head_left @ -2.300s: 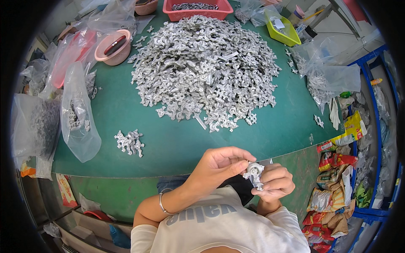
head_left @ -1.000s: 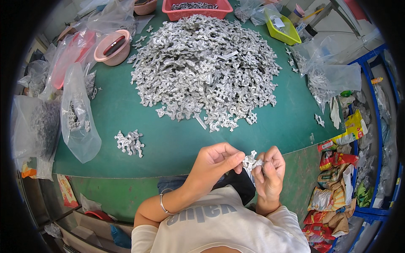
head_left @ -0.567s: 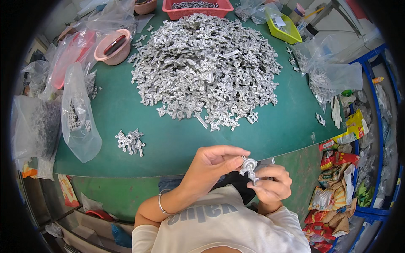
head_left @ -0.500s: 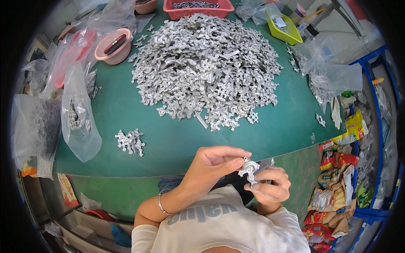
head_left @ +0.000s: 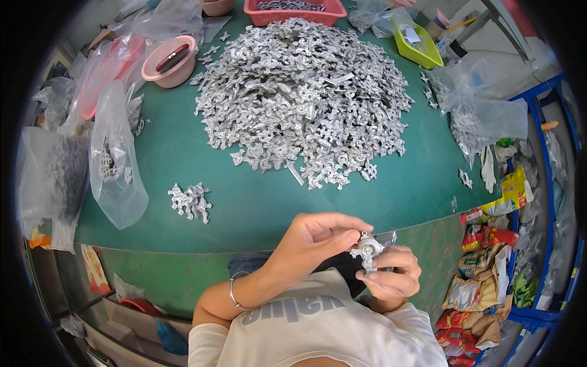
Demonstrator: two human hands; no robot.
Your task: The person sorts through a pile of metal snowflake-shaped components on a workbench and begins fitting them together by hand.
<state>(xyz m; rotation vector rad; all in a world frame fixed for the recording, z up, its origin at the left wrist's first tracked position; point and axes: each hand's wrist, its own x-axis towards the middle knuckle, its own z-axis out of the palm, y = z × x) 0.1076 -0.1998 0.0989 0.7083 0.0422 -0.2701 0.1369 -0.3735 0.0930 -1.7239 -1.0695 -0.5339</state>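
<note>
In front of my chest, my left hand (head_left: 315,244) pinches the upper end of a small silver metal casting (head_left: 367,249) between thumb and fingers. My right hand (head_left: 394,273) grips the same part from its lower right, fingers curled. The casting has a round middle and knobbly arms; whether more than one piece is held I cannot make out. A grey edge (head_left: 387,237) shows just behind the right fingers, its kind unclear. Beyond the hands, a large heap of similar silver castings (head_left: 299,104) covers the table. A smaller cluster of castings (head_left: 190,202) lies to the left.
The green table (head_left: 257,214) ends just before my body. A pink bowl (head_left: 183,72) with a dark red-edged object, a pink basket (head_left: 296,16) and a yellow-green basket (head_left: 418,52) stand far back. Plastic bags (head_left: 116,165) line the left; a blue rack (head_left: 544,153) stands right.
The held casting has shifted slightly right and turned a little between my fingers. Both hands keep their hold. The whole view has moved slightly.
</note>
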